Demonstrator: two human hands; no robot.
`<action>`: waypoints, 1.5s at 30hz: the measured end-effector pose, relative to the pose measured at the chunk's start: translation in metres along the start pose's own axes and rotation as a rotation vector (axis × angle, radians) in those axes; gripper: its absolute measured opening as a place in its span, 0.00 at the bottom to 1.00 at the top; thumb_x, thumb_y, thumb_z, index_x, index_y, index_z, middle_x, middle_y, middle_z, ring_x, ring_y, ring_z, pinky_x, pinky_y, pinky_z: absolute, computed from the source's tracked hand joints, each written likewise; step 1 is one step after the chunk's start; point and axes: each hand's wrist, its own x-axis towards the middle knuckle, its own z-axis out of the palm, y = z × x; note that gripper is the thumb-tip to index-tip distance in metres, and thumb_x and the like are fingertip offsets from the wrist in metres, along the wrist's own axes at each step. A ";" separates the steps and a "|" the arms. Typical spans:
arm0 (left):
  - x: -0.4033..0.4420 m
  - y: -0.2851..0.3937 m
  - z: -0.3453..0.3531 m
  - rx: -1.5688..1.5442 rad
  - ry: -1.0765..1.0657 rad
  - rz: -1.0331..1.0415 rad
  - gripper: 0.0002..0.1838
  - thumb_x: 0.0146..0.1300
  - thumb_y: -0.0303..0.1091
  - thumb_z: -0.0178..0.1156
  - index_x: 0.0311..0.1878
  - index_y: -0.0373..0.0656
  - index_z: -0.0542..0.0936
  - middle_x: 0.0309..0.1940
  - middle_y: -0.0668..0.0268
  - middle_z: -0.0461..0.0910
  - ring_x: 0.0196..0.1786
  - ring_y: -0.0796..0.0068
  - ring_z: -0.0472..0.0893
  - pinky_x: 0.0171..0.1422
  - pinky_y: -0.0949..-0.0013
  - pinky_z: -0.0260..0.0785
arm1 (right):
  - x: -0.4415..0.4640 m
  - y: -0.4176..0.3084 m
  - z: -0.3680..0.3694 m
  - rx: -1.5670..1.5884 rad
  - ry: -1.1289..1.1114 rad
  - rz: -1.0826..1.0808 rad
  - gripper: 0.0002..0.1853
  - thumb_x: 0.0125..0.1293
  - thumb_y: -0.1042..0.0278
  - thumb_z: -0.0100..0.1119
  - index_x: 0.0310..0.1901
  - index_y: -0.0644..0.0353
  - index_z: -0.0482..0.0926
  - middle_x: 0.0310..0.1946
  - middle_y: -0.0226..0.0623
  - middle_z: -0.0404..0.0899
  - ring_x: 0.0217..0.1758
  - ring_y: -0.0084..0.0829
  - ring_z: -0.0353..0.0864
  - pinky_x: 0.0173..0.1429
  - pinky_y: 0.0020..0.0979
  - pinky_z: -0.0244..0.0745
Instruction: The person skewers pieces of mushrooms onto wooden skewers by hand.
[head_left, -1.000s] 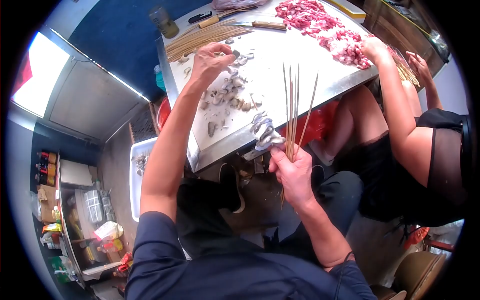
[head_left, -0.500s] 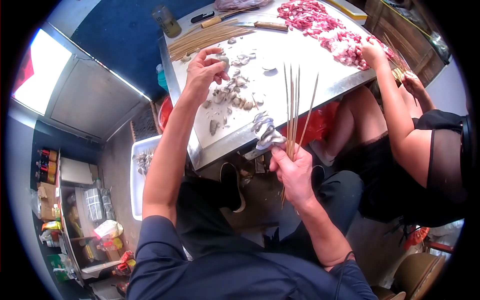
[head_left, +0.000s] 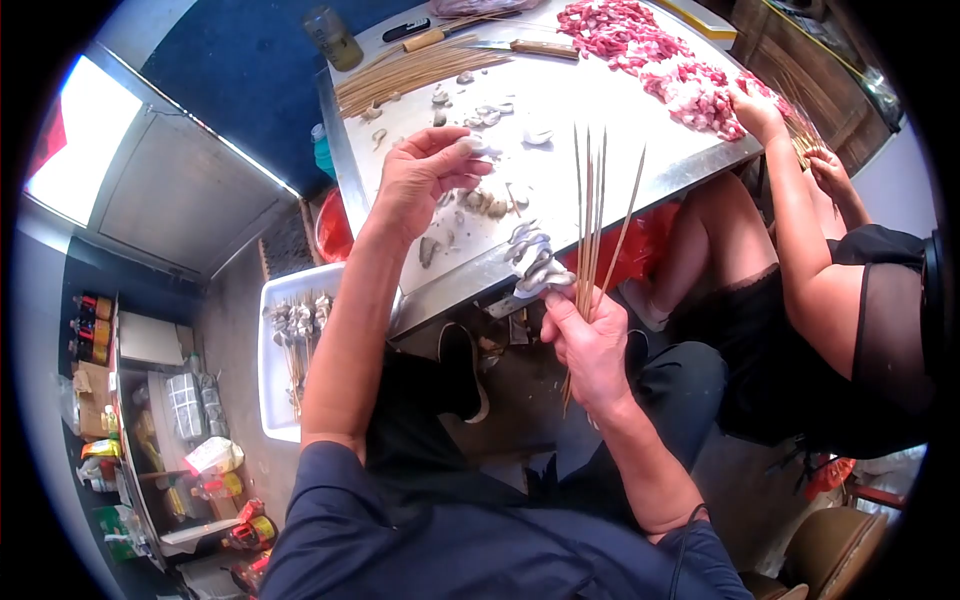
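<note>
My right hand [head_left: 592, 350] is closed round several thin wooden skewers [head_left: 590, 215] that point up and away. Glossy grey-white food pieces [head_left: 533, 258], their exact kind unclear, are threaded in a stack on a skewer just above its thumb. Over the white tabletop [head_left: 420, 285], my left hand [head_left: 425, 180] pinches a small pale piece [head_left: 474, 146] between thumb and fingertips. More loose grey and brownish pieces [head_left: 483, 203] lie beside and beyond that hand, some partly covered by it.
Bare skewers [head_left: 420, 75], a wooden-handled knife [head_left: 540, 48] and a jar [head_left: 333, 38] are at the table's far side. A heap of red meat [head_left: 620, 38] lies far right, where a co-worker's hand [head_left: 757, 113] reaches. A white tub [head_left: 275, 380] of loaded skewers stands on the floor at left.
My left hand has moved right and slightly nearer, its open fingers closing into a pinch on a pale piece. My right hand and its skewers have barely moved.
</note>
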 end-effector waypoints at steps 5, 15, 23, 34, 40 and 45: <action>-0.009 -0.006 0.010 -0.164 -0.021 -0.041 0.07 0.65 0.31 0.62 0.43 0.39 0.77 0.38 0.55 0.83 0.44 0.59 0.85 0.45 0.67 0.79 | 0.000 0.000 0.000 -0.005 -0.008 0.010 0.04 0.70 0.70 0.56 0.41 0.60 0.77 0.19 0.28 0.75 0.13 0.10 0.60 0.18 0.14 0.50; -0.024 -0.011 0.027 -0.335 0.003 -0.070 0.03 0.63 0.24 0.59 0.39 0.39 0.75 0.38 0.55 0.82 0.43 0.58 0.84 0.47 0.64 0.79 | -0.001 -0.002 0.001 0.018 -0.012 0.021 0.04 0.70 0.71 0.56 0.42 0.61 0.77 0.20 0.29 0.75 0.13 0.09 0.59 0.17 0.14 0.49; 0.002 -0.012 0.016 0.334 0.126 0.190 0.07 0.60 0.30 0.64 0.36 0.37 0.79 0.29 0.63 0.82 0.33 0.74 0.82 0.39 0.76 0.72 | -0.001 -0.002 0.001 -0.011 -0.001 0.011 0.04 0.70 0.70 0.56 0.41 0.60 0.78 0.19 0.28 0.75 0.13 0.10 0.59 0.18 0.14 0.50; 0.073 -0.024 0.040 1.323 0.014 0.396 0.14 0.56 0.41 0.65 0.39 0.40 0.85 0.36 0.61 0.82 0.39 0.69 0.80 0.47 0.68 0.71 | -0.001 -0.011 -0.002 0.019 0.022 0.033 0.06 0.69 0.70 0.57 0.40 0.62 0.82 0.19 0.23 0.73 0.20 0.12 0.66 0.25 0.17 0.58; 0.060 -0.010 0.039 0.805 0.049 0.306 0.06 0.58 0.30 0.63 0.34 0.38 0.83 0.33 0.67 0.83 0.34 0.83 0.76 0.42 0.76 0.69 | 0.000 -0.009 -0.005 -0.015 0.024 -0.025 0.04 0.70 0.70 0.56 0.37 0.59 0.77 0.19 0.26 0.74 0.14 0.09 0.59 0.19 0.14 0.50; 0.033 0.001 0.021 0.229 0.040 0.292 0.05 0.58 0.27 0.63 0.37 0.38 0.79 0.34 0.58 0.83 0.36 0.75 0.82 0.38 0.74 0.74 | -0.001 -0.010 -0.005 -0.012 0.012 -0.007 0.04 0.70 0.70 0.56 0.36 0.58 0.77 0.19 0.26 0.73 0.14 0.09 0.58 0.19 0.14 0.50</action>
